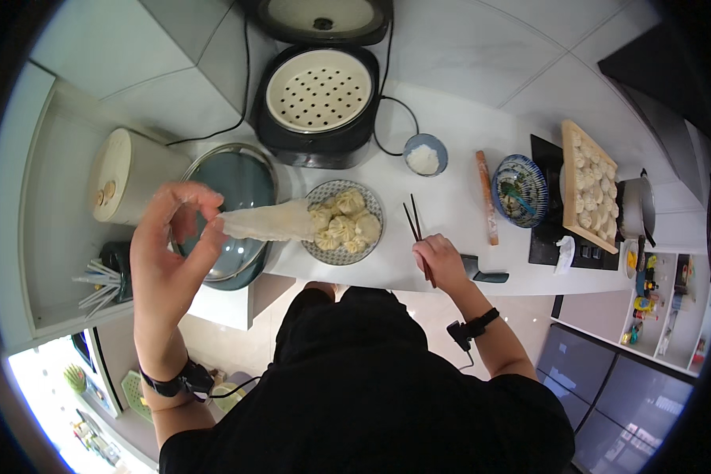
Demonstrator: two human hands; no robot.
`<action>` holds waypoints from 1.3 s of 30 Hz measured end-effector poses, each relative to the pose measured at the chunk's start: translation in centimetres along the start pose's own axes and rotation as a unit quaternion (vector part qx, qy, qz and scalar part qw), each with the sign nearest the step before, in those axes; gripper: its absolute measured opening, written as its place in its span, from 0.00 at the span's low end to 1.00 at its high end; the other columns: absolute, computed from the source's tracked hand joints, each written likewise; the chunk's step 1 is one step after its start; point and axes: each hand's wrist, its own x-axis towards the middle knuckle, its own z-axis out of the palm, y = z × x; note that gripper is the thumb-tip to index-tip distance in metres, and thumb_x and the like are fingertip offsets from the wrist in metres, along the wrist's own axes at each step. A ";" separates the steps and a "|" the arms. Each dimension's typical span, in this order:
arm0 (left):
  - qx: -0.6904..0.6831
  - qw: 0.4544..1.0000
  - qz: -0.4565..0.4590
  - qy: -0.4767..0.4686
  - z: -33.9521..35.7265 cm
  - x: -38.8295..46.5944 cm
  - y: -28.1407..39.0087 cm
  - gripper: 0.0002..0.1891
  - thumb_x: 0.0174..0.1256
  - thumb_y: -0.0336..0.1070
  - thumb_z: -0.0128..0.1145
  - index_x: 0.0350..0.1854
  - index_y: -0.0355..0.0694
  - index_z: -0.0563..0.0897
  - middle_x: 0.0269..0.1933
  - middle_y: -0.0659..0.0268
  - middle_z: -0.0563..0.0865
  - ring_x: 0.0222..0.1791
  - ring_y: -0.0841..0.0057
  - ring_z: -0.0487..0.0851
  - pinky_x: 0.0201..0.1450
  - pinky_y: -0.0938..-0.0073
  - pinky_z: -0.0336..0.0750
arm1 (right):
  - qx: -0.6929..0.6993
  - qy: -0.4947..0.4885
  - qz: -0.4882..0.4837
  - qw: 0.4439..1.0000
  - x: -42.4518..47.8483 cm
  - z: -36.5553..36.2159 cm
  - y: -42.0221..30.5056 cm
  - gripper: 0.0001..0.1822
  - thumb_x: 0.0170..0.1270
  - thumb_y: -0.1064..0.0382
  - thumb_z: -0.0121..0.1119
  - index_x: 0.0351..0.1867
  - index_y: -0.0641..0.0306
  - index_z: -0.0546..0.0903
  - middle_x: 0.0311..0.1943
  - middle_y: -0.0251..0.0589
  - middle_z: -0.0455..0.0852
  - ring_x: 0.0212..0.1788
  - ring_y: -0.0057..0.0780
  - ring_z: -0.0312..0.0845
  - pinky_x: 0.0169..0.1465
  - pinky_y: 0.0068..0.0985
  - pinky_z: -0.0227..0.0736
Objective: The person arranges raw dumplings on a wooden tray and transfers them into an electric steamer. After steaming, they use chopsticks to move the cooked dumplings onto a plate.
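Note:
My left hand (165,260) is raised and pinches one end of a thin, whitish, translucent sheet (266,223) between thumb and fingers. Whether it is cloth or paper I cannot tell. Its far end reaches the left side of a patterned plate (330,257). Several pleated buns (342,228) are heaped on that plate. In my right hand (444,260) is a pair of dark chopsticks (416,222), tips apart and pointing away from me over the white counter (391,260). A knife (483,272) with a dark handle lies just right of that hand.
Behind the plate stands an open rice cooker (314,151) with a perforated steamer tray (319,89). A small bowl of white powder (425,159), a rolling pin (486,198) and a blue-patterned bowl (520,189) line the right. Farther along, a wooden tray of buns (592,186) rests over the cooktop (545,246). A glass lid (237,260) is left.

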 end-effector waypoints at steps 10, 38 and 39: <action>-0.035 0.999 0.019 0.018 -1.8 -3.2 -0.9 0.12 0.59 0.22 0.62 0.44 0.42 0.83 0.38 0.76 0.81 0.33 0.89 0.71 0.35 0.84 0.67 | -0.025 -0.059 0.051 0.997 -0.1 6.2 2.9 0.27 0.54 0.75 0.55 0.59 0.62 0.80 0.59 0.54 0.78 0.64 0.53 0.70 0.70 0.44 0.62; 0.073 0.899 -0.212 0.376 -44.5 -52.5 -27.4 0.08 0.59 0.27 0.64 0.40 0.38 0.84 0.38 0.64 0.85 0.36 0.74 0.85 0.42 0.73 0.78 | 0.408 -0.307 -0.409 0.756 14.1 33.0 -85.5 0.19 0.55 0.65 0.74 0.48 0.61 0.82 0.39 0.37 0.83 0.34 0.29 0.76 0.38 0.25 0.74; 0.064 0.894 -0.222 0.385 -46.4 -53.6 -29.0 0.08 0.59 0.26 0.63 0.40 0.37 0.84 0.38 0.64 0.85 0.36 0.75 0.85 0.42 0.74 0.78 | 0.405 -0.304 -0.416 0.755 14.6 35.3 -88.0 0.16 0.56 0.65 0.73 0.46 0.61 0.83 0.38 0.37 0.83 0.33 0.28 0.76 0.37 0.25 0.74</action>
